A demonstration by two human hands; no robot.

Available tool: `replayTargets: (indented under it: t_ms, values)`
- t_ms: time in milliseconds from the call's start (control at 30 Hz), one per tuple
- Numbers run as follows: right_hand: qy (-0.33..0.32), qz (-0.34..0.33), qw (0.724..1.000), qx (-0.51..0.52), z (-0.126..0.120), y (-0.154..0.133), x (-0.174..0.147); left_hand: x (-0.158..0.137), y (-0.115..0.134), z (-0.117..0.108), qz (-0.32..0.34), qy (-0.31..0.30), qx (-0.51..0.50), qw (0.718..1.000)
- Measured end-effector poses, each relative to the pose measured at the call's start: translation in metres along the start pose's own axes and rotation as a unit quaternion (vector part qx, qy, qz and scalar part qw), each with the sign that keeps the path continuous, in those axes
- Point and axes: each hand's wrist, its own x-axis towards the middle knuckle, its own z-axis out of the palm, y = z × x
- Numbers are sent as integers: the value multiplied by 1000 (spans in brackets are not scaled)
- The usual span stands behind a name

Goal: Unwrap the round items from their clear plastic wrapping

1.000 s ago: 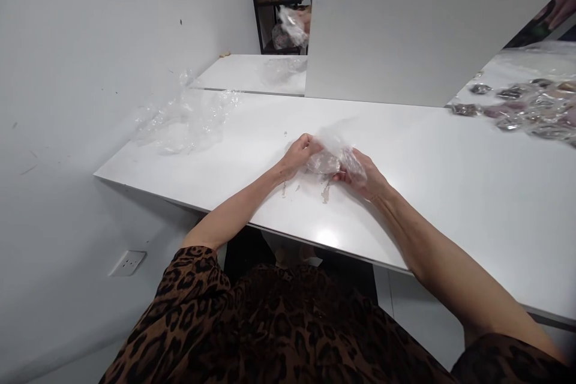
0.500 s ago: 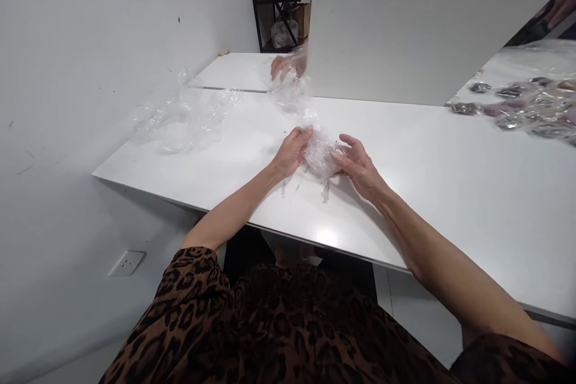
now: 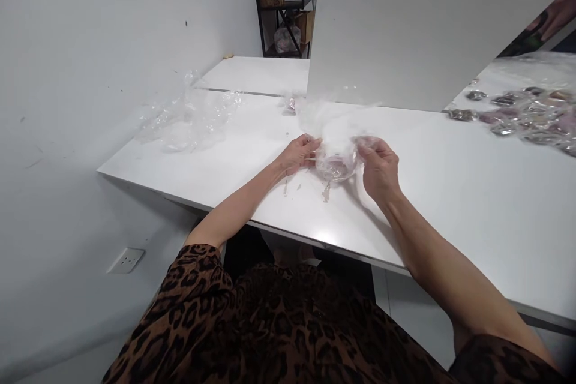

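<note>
A transparent plastic bag [image 3: 335, 162] is stretched between my two hands over the white table [image 3: 216, 180]. Something rounded and pale pink shows at its near end, but glare and blur hide what it is. My left hand [image 3: 300, 153] pinches the bag's left side, fingers closed. On the opposite side, my right hand [image 3: 380, 165] grips the plastic between thumb and fingers. Beyond my left hand, a small plastic-wrapped item [image 3: 291, 105] with a pinkish spot lies by the foot of the upright white panel [image 3: 387, 30].
Loose crumpled transparent plastic [image 3: 189, 120] lies on the table's left. Many small wrapped items [image 3: 531, 117] are spread at the right, past the panel. Part of another person's hand [image 3: 555, 18] shows at upper right. A black shelf rack [image 3: 288, 12] with boxes stands behind.
The bunched plastic between my hands is now spread out, and my right hand has turned to grip its edge. Another person's hand beyond the panel has withdrawn, leaving a small wrapped item there.
</note>
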Motion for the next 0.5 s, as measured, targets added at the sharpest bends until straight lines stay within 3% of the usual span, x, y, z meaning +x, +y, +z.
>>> replayTargets:
  t_ms: [67,133,233,267,300,367,400,433,500]
  values:
    - [7,-12,1000,20,-4,-12,0,3,3,-4,-7,53,-27,998]
    - [-29,-27,999,31,-10,-26,-7,7,5,-9,-4,120,-67,990]
    - [-179,-15,984,8,-26,-48,-29,14,9,-16,7,196,-139,971]
    - [-264,15,964,-36,-33,-56,-37,16,10,-17,8,207,-162,965]
    - [-360,54,926,-97,-40,-63,-45,17,10,-18,7,211,-184,960]
    - [-516,109,830,-181,-51,-78,-55,19,11,-19,1,207,-226,952]
    - [-563,119,795,-192,-54,-85,-58,20,11,-18,-3,203,-246,948]
    - [-580,119,784,-188,-55,-90,-59,20,10,-17,-6,200,-265,943]
    - [-528,106,822,-185,-45,-95,-59,19,10,-14,-11,195,-298,934]
